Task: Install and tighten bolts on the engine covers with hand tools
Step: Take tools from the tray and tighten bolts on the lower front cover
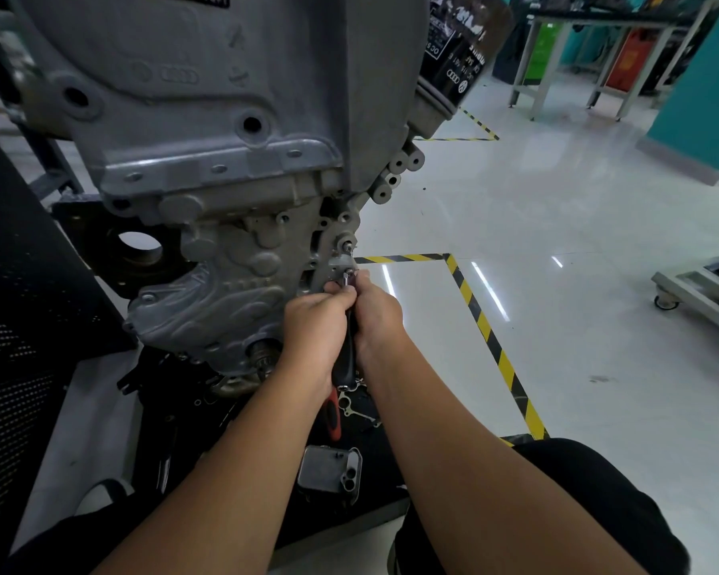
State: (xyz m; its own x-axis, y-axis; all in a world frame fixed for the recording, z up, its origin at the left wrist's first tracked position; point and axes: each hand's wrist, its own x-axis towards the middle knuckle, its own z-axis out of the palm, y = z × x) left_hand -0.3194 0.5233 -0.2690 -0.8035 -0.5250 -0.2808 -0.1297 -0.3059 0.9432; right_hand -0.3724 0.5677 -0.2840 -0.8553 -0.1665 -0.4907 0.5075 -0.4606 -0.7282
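Your left hand [314,325] and right hand [376,311] meet, both clamped on a black-handled driver [346,359]; its tip sits at a bolt [346,275] on the engine cover's [208,309] right edge.

Overhead light, moderately bright. Streaks of glare on glossy white tiled floor [557,226]. Large grey cast-metal engine block [208,130] evenly lit, dim underneath. Left edge dark. Wide-angle bending at edges; far background soft.
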